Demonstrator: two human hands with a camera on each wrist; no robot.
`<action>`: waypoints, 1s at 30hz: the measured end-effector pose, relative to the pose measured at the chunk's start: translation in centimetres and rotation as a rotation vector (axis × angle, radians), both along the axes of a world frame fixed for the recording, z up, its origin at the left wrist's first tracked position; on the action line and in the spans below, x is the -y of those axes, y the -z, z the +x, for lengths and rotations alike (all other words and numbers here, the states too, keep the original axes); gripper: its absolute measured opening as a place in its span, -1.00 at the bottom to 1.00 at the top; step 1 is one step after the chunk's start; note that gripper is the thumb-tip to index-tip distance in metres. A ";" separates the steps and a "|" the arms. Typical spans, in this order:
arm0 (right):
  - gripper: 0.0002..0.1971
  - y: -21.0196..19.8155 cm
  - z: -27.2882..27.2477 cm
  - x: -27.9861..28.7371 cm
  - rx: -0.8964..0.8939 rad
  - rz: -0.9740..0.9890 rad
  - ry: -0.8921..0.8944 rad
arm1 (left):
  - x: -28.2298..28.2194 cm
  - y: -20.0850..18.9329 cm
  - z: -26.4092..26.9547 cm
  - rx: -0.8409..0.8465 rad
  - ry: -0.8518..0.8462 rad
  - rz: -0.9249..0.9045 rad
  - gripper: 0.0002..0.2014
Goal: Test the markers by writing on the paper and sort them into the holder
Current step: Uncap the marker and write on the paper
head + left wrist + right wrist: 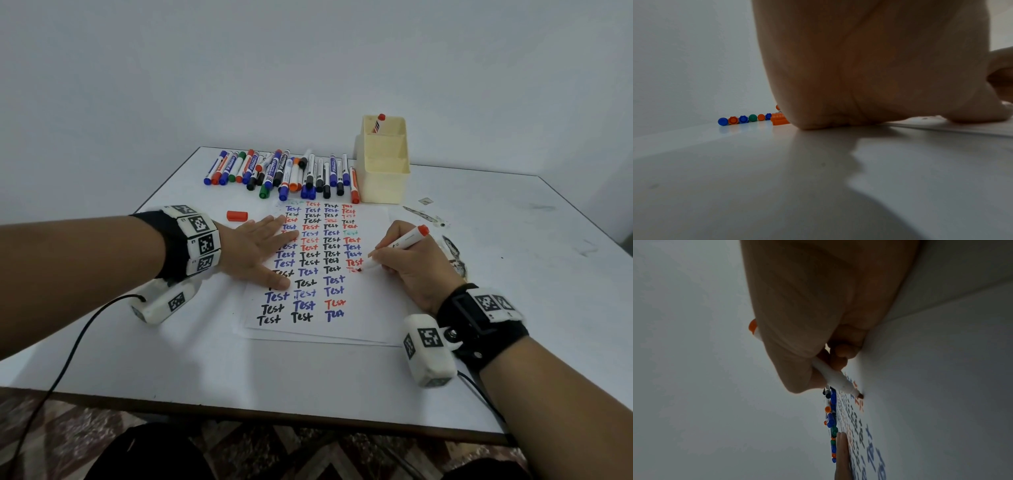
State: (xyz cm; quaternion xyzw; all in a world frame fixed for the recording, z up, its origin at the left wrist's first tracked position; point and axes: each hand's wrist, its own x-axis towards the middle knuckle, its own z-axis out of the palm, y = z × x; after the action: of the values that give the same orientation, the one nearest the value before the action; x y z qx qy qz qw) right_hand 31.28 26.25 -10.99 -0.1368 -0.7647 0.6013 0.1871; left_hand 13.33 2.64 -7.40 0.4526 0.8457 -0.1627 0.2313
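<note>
A white sheet of paper (pixel 370 301) filled with rows of "Test" in black, blue and red lies mid-table. My right hand (pixel 407 267) grips an uncapped red marker (pixel 399 245) like a pen, its tip touching the paper at the fourth column; the same marker (pixel 836 379) shows in the right wrist view. My left hand (pixel 260 250) lies flat with straight fingers on the paper's left side, its palm (pixel 869 73) filling the left wrist view. The red cap (pixel 237 216) lies left of the paper. A cream holder (pixel 383 178) holds one red marker (pixel 378 122) in its rear compartment.
A row of several capped markers (pixel 284 171) in blue, red, green and black lies behind the paper, left of the holder; their ends (pixel 744 119) show in the left wrist view. Ink smudges (pixel 452 253) mark the table right of the paper. A cable (pixel 68 356) trails from my left wrist.
</note>
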 end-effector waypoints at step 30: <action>-0.80 0.1 -0.3 -0.2 -0.084 -0.328 0.060 | 0.2 0.3 -0.5 0.024 -0.010 0.056 0.13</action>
State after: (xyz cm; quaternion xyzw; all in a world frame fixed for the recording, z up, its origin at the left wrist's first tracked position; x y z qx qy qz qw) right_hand 31.00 26.45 -11.04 -0.1630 -0.6431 0.7175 0.2120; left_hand 12.83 2.41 -7.73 0.4567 0.8494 -0.1322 0.2291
